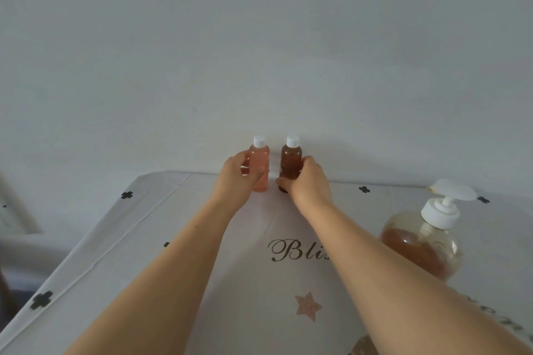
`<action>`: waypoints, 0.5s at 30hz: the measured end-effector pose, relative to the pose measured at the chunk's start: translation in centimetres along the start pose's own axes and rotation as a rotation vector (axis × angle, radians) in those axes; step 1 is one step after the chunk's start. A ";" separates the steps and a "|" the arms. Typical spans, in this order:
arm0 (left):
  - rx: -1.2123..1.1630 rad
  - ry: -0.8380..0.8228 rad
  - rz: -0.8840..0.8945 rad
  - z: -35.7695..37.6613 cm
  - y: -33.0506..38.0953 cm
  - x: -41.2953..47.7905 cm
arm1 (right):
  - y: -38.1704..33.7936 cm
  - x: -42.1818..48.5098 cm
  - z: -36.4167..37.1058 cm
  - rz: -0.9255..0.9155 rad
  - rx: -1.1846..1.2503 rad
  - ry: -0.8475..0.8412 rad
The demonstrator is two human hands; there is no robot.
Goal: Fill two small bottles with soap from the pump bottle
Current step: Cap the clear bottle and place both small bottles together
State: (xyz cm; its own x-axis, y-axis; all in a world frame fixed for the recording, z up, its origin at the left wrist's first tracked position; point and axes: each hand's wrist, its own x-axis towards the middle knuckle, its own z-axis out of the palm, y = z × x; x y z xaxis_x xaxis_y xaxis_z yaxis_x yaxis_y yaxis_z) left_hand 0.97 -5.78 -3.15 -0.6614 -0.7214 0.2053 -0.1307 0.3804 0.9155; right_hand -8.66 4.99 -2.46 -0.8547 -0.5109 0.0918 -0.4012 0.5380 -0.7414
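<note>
The pink small bottle is of clear, smooth plastic with a slight gloss. The brown small bottle looks to be of the same plastic. The pink bottle's cap and the brown bottle's cap are of white, matt plastic. The pump bottle is of clear, glossy plastic with bright reflections, and its pump head is of white, smooth plastic. The bench cloth is a white, matt fabric, creased and printed. The wall is matt.

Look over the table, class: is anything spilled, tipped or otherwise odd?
Nothing is spilled or tipped. Both capped bottles are upright, the pink bottle in the left hand, the brown bottle in the right hand. One oddity: their colours differ, and only the brown matches the pump bottle.
</note>
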 end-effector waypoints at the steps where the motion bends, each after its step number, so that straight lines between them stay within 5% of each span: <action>1: 0.009 0.004 0.001 0.0 -0.1 0.1 | 0.0 0.1 0.1 0.007 -0.002 0.006; 15: -0.013 0.045 -0.076 0.4 0.0 -0.7 | -0.4 -1.1 -1.2 0.047 -0.024 -0.040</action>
State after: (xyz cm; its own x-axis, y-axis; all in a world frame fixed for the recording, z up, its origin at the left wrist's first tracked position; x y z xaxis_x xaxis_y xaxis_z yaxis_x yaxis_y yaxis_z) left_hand 1.14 -4.99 -3.42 -0.6157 -0.7735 0.1502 -0.1693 0.3161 0.9335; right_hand -7.96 6.18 -1.46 -0.8592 -0.5107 0.0303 -0.3689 0.5775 -0.7283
